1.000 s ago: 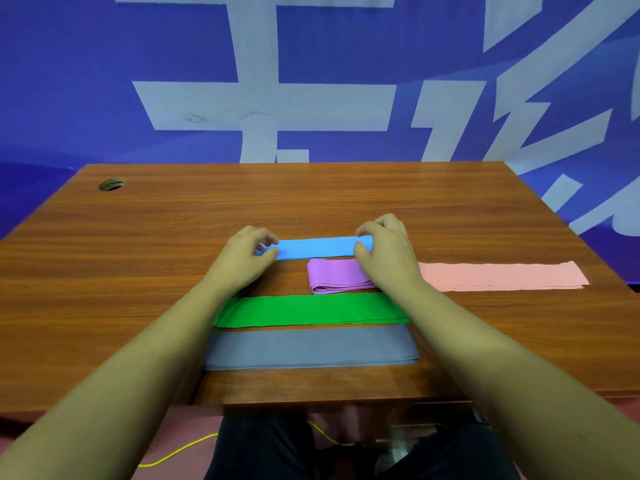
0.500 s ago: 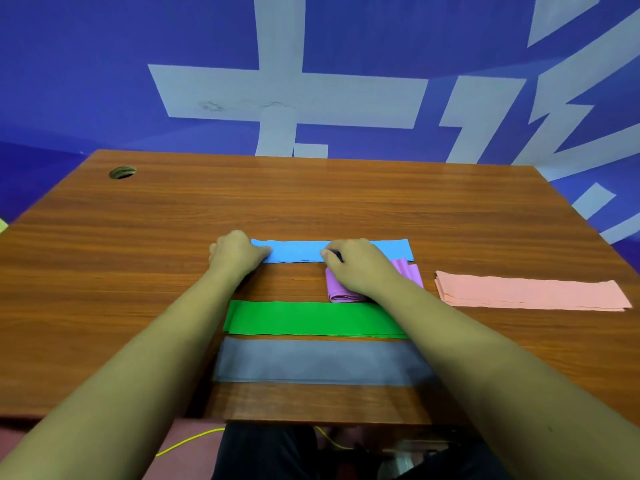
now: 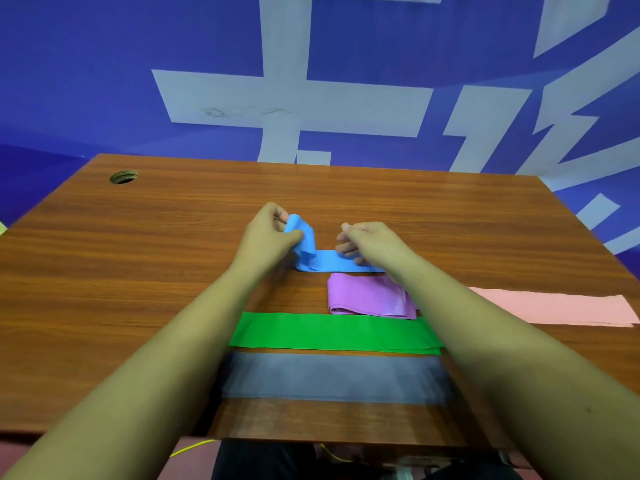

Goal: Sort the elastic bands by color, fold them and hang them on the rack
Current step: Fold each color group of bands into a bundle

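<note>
On the table [image 3: 138, 271], the blue band [image 3: 325, 261] lies near the middle, farthest from the person of all the bands. The left hand [image 3: 270, 233] pinches its 9 o'clock end between thumb and fingers and holds that end up off the wood, curled over towards 3 o'clock. The right hand [image 3: 370, 242] rests with curled fingers on the flat part of the same band; whether it pinches or only presses cannot be told. A folded purple band [image 3: 367, 296] lies just at 5 o'clock of the blue one, partly under the right forearm. At 6 o'clock of these a green band [image 3: 332, 332] lies flat, and a grey band [image 3: 332, 377] lies beside it, nearer the table's front edge. A pink band [image 3: 554, 306] lies at 3 o'clock of the purple one, apart from it. A round hole [image 3: 123, 176] sits in the table's 10 o'clock corner.
</note>
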Demonstrator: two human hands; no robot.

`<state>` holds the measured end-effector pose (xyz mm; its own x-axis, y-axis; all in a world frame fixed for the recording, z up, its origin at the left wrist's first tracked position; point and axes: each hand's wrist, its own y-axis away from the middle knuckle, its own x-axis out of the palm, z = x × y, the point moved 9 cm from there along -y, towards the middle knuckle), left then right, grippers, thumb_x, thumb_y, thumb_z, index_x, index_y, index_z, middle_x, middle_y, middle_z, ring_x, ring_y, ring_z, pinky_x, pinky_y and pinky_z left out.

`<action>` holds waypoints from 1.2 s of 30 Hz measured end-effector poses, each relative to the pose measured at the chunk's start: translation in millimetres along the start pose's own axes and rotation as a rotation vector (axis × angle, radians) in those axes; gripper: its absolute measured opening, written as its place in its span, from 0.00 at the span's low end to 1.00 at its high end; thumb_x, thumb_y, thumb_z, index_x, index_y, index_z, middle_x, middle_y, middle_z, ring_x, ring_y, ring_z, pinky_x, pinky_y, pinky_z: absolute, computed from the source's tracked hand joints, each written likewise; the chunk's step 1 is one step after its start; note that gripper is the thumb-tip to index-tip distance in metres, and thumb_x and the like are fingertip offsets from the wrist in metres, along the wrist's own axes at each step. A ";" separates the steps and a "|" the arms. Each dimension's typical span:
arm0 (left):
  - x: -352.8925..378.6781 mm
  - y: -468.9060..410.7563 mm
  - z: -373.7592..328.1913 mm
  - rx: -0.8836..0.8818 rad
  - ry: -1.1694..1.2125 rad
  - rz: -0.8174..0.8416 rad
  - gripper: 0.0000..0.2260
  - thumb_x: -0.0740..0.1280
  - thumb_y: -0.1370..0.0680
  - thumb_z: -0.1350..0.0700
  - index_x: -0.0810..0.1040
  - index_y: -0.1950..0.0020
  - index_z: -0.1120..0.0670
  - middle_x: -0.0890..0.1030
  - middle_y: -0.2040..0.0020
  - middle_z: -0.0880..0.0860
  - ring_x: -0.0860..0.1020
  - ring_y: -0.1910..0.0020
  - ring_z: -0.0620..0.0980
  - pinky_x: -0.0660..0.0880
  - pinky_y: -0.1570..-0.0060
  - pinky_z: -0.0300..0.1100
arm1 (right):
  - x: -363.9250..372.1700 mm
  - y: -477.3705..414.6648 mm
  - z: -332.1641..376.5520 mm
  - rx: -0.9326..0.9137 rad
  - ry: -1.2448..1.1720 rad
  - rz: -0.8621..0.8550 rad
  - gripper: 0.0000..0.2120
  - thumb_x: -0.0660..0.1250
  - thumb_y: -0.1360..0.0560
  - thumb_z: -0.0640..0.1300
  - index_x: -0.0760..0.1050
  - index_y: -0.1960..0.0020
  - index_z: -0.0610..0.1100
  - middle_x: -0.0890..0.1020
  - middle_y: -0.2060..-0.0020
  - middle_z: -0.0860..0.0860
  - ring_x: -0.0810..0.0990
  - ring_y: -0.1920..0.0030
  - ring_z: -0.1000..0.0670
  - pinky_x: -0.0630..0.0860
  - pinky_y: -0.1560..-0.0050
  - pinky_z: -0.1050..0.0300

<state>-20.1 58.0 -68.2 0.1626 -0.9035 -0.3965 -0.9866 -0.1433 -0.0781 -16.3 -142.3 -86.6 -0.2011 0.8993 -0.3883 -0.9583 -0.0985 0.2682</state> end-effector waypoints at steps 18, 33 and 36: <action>80.8 2.3 -43.7 0.001 0.353 0.325 0.07 0.64 0.22 0.69 0.71 0.49 0.60 0.83 0.52 0.60 0.82 0.57 0.51 0.80 0.54 0.40 | -35.5 -3.3 -25.0 0.221 -0.541 -0.053 0.11 0.69 0.26 0.30 0.75 0.44 0.36 0.81 0.49 0.38 0.83 0.53 0.44 0.82 0.65 0.56; 115.3 1.9 -14.9 0.450 -0.481 0.505 0.16 0.73 0.28 0.49 0.76 0.42 0.42 0.79 0.43 0.43 0.75 0.43 0.45 0.72 0.40 0.47 | -110.0 2.7 -58.2 0.211 0.070 -0.332 0.10 0.73 0.30 0.35 0.74 0.65 0.42 0.79 0.62 0.43 0.77 0.66 0.46 0.76 0.68 0.57; 118.1 1.4 -11.3 0.460 -0.501 0.531 0.15 0.74 0.28 0.47 0.76 0.43 0.42 0.78 0.43 0.45 0.73 0.42 0.47 0.70 0.40 0.46 | -115.2 1.9 -58.7 0.195 0.234 -0.358 0.13 0.76 0.32 0.37 0.73 0.68 0.45 0.80 0.62 0.45 0.77 0.62 0.46 0.73 0.59 0.56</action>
<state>-2.4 -53.4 -104.8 -0.2249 -0.5042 -0.8338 -0.8475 0.5234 -0.0879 -6.8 -271.1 -93.1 0.0736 0.7395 -0.6692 -0.9243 0.3025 0.2326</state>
